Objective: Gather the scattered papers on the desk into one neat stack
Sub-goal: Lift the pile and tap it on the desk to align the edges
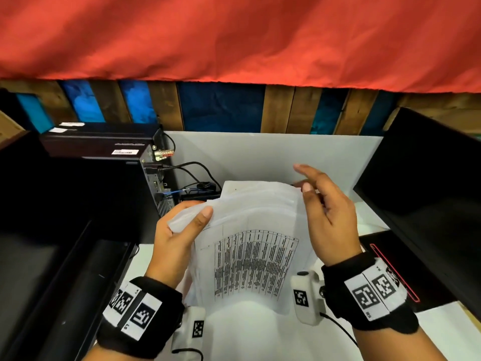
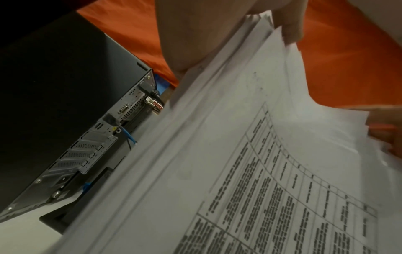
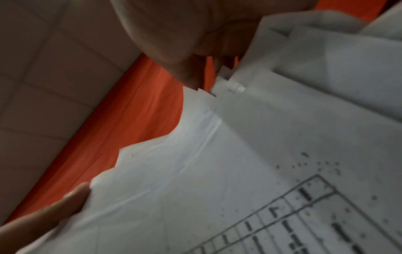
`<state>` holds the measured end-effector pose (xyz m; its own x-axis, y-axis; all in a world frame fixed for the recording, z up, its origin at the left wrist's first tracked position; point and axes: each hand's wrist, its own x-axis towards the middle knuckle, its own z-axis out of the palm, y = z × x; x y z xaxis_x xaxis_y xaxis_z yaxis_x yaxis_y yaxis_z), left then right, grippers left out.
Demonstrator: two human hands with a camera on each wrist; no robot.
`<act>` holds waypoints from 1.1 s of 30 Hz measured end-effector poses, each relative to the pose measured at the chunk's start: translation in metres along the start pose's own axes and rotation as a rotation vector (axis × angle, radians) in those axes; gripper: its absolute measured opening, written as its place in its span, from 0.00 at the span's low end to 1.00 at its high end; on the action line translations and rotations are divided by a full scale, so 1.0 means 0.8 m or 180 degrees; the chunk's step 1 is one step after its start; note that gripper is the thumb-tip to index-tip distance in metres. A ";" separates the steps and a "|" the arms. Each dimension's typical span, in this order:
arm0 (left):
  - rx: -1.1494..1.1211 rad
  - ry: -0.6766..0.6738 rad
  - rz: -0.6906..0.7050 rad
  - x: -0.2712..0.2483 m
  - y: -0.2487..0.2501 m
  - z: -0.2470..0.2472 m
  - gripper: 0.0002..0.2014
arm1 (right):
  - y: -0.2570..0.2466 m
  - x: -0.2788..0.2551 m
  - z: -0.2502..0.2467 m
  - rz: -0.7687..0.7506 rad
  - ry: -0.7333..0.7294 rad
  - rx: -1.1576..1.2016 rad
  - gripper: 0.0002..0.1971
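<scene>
Papers [image 1: 256, 254] fanned, lifted off the desk [image 1: 273, 149] — left hand [image 1: 177, 238] pinching the top corner, right hand [image 1: 330, 220] loose-fingered, touching the edge. Squaring stage, seemingly — next: tapping edges flush.

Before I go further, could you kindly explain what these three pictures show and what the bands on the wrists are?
There is no machine: a person works with bare hands. The large picture comes from a camera on the head, looking down at a white desk. The other two come from small cameras on the wrists, worn with black bands bearing square markers. They look along each hand, so the paper appears close and blurred. The left hand grips a bundle of papers by its left edge, thumb on top. The top sheet carries a printed table. The right hand, fingers fairly straight, touches the bundle's far right corner. The sheets are not yet flush. A black computer stands on the left, and a red cloth hangs behind.
</scene>
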<state>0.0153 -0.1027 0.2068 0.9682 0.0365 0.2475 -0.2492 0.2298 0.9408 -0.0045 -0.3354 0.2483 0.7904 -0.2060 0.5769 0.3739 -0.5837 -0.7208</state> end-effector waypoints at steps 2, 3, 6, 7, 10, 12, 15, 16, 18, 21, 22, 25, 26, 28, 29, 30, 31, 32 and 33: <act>0.0008 0.0018 -0.0007 -0.001 0.001 0.000 0.10 | -0.006 -0.005 -0.001 -0.0411 -0.0373 -0.0712 0.20; 0.0028 0.0013 0.0005 -0.002 0.001 -0.002 0.10 | -0.005 -0.007 0.000 -0.0549 -0.0521 -0.1103 0.21; 0.0182 -0.0007 0.0080 -0.002 -0.002 -0.008 0.11 | 0.004 -0.015 0.006 -0.0563 -0.0435 -0.1455 0.18; 0.0232 -0.0012 0.0101 -0.002 -0.003 -0.009 0.14 | 0.009 -0.019 0.006 -0.0502 -0.0293 -0.1369 0.17; 0.0274 0.0001 0.0149 -0.004 0.001 -0.008 0.17 | 0.016 -0.027 0.007 -0.0411 -0.0053 -0.1304 0.18; 0.0287 -0.0026 0.0176 -0.004 0.000 -0.006 0.17 | 0.015 -0.032 0.009 -0.0428 -0.0237 -0.1405 0.23; 0.0378 -0.0001 0.0159 -0.003 -0.001 -0.002 0.17 | 0.017 -0.037 0.012 -0.0535 -0.0455 -0.1599 0.22; 0.0395 0.0021 0.0147 -0.003 0.000 0.001 0.18 | 0.019 -0.037 0.012 -0.0553 -0.0438 -0.1549 0.21; 0.0440 0.0042 0.0159 -0.003 0.000 0.005 0.19 | 0.020 -0.037 0.009 -0.0565 -0.0448 -0.1449 0.21; 0.0461 -0.0036 0.0190 -0.005 0.004 0.010 0.20 | 0.017 -0.036 0.010 -0.0637 -0.0652 -0.1797 0.27; 0.0521 -0.0114 0.0191 -0.007 0.006 0.011 0.20 | 0.015 -0.036 0.011 -0.0651 -0.0729 -0.1920 0.26; 0.0823 -0.0455 0.0292 -0.011 0.017 0.015 0.22 | 0.013 -0.033 0.012 -0.0724 -0.0812 -0.1936 0.24; 0.0915 -0.0594 0.0342 -0.011 0.020 0.015 0.23 | 0.012 -0.032 0.011 -0.0778 -0.0828 -0.1924 0.24; 0.1242 -0.0939 0.0532 -0.008 0.026 0.012 0.26 | 0.012 -0.030 0.010 -0.0896 -0.0877 -0.1909 0.27; 0.1476 -0.1116 0.0682 -0.006 0.029 0.012 0.24 | 0.011 -0.029 0.008 -0.0913 -0.0905 -0.1878 0.27; 0.1683 -0.1249 0.0821 -0.004 0.030 0.011 0.21 | 0.012 -0.028 0.007 -0.0891 -0.0930 -0.1829 0.27; 0.1835 -0.1314 0.0922 -0.002 0.031 0.012 0.17 | 0.013 -0.027 0.005 -0.0863 -0.0942 -0.1775 0.27; 0.1925 -0.1305 0.0982 0.000 0.031 0.011 0.14 | 0.013 -0.026 0.002 -0.0838 -0.0941 -0.1717 0.27; 0.1961 -0.1248 0.1008 0.001 0.031 0.011 0.12 | 0.015 -0.024 -0.001 -0.0803 -0.0929 -0.1670 0.26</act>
<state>0.0095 -0.1053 0.2320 0.7993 -0.3612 0.4803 -0.5897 -0.3176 0.7426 -0.0156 -0.3390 0.2288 0.8363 0.1663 0.5225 0.3371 -0.9074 -0.2508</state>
